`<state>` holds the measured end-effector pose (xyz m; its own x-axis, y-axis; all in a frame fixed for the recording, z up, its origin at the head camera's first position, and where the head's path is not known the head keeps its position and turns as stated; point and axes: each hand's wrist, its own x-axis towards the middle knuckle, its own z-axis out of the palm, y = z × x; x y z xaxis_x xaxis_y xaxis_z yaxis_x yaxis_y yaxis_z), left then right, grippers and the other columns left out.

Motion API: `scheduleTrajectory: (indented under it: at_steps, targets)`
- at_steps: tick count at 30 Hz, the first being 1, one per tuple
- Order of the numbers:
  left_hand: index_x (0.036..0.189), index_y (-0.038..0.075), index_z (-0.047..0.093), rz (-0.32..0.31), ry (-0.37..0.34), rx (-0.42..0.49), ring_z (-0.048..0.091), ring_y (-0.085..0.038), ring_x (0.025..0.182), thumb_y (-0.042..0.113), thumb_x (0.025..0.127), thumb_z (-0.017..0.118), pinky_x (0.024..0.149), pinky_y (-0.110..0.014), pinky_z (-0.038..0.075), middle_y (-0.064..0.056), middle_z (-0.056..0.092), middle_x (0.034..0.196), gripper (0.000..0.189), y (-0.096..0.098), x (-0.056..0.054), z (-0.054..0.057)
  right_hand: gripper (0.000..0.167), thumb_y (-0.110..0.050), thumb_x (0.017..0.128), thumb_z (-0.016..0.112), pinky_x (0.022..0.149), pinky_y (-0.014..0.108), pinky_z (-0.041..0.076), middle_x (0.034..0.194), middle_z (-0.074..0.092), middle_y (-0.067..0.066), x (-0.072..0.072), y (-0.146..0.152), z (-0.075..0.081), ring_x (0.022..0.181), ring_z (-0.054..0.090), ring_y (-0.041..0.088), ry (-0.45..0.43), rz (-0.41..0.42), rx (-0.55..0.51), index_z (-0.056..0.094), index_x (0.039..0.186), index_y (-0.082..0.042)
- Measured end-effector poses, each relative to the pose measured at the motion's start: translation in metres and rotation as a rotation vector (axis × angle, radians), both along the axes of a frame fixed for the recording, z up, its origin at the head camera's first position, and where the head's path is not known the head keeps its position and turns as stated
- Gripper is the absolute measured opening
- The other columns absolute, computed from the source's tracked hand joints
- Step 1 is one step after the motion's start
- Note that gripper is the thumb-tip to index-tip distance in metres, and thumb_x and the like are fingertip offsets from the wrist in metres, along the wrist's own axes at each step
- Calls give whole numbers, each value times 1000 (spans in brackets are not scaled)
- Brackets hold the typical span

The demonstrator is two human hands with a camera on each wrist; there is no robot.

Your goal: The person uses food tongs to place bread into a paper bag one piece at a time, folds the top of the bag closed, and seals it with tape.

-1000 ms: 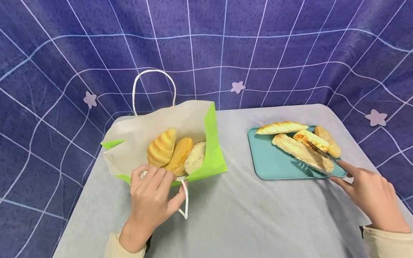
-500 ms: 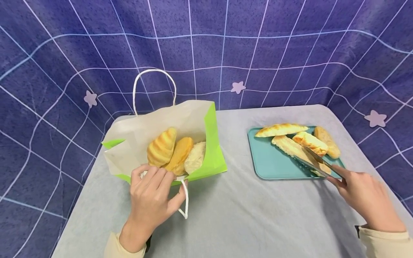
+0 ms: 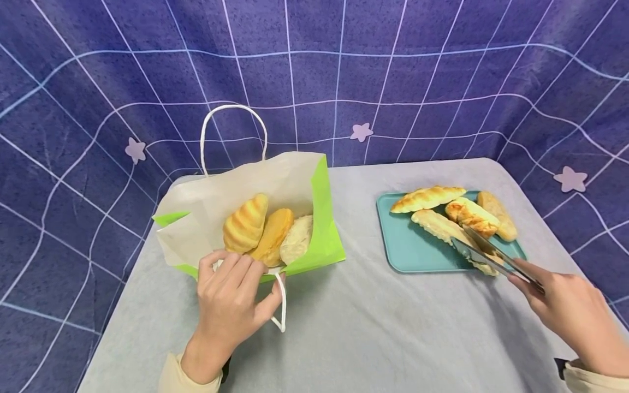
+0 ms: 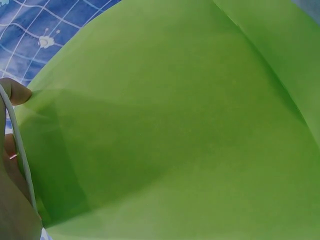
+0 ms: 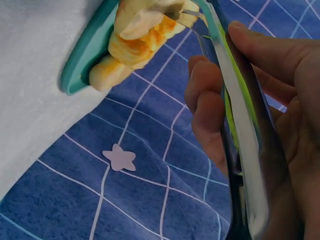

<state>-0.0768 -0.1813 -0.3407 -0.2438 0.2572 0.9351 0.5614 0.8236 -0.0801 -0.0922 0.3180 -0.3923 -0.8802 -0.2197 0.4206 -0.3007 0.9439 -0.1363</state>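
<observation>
My left hand [image 3: 231, 305] grips the near rim of a green and white paper bag [image 3: 326, 240], fingers over the edge and thumb outside by the white cord handle [image 3: 283, 311]. Inside the bag lie several breads, among them a ridged roll [image 3: 245, 225] and an orange-brown bread [image 3: 275, 236]. My right hand [image 3: 565, 305] holds metal tongs [image 5: 235, 110]. The tong tips straddle the near part of a long pale bread [image 3: 437, 225] on the teal tray [image 3: 417, 256]. Whether both tips press on it I cannot tell.
Around that bread on the tray lie a pointed golden loaf [image 3: 428, 199], a browned roll [image 3: 472, 215] and a plain oblong bread [image 3: 497, 215]. A pale grey cloth [image 3: 373, 327] covers the table. A blue gridded curtain [image 3: 314, 82] hangs behind and at both sides.
The tongs have closed in around the long bread, whose near end now reaches over the tray's front edge. My right hand has shifted slightly nearer. The left hand and bag stay put.
</observation>
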Motion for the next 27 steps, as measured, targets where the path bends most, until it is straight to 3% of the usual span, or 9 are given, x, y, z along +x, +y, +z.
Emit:
scheduleTrajectory:
  at_steps: [6, 12, 21, 27]
  targets:
    - [60, 8, 47, 1, 6, 1, 35, -20, 49, 22, 83, 58, 68, -46, 38, -1, 37, 56, 29, 0, 0, 1, 26, -24, 84, 77, 43, 37, 30, 51, 41, -11, 14, -5, 12, 47, 31, 8, -8, -21, 1, 75, 103, -6]
    - [61, 7, 48, 7, 3, -1, 35, -20, 50, 23, 84, 58, 68, -46, 38, -1, 39, 56, 29, 0, 1, -1, 28, -29, 86, 76, 42, 30, 24, 51, 31, -19, 22, -11, 24, 47, 24, -2, 100, 20, -43, 76, 102, -5]
    - [61, 8, 47, 12, -1, -15, 35, -20, 50, 24, 84, 58, 68, -46, 38, 0, 38, 56, 30, -1, 2, -2, 31, -26, 81, 80, 45, 24, 22, 49, 32, -18, 20, -28, 34, 47, 24, -4, 127, 39, -69, 77, 104, -5]
    - [61, 8, 46, 10, 3, -17, 35, -20, 50, 23, 84, 57, 68, -45, 38, -1, 36, 57, 30, -1, 2, 0, 35, -30, 82, 78, 43, 24, 26, 50, 35, -19, 17, -35, 42, 47, 25, -8, 181, 118, -94, 77, 106, -4]
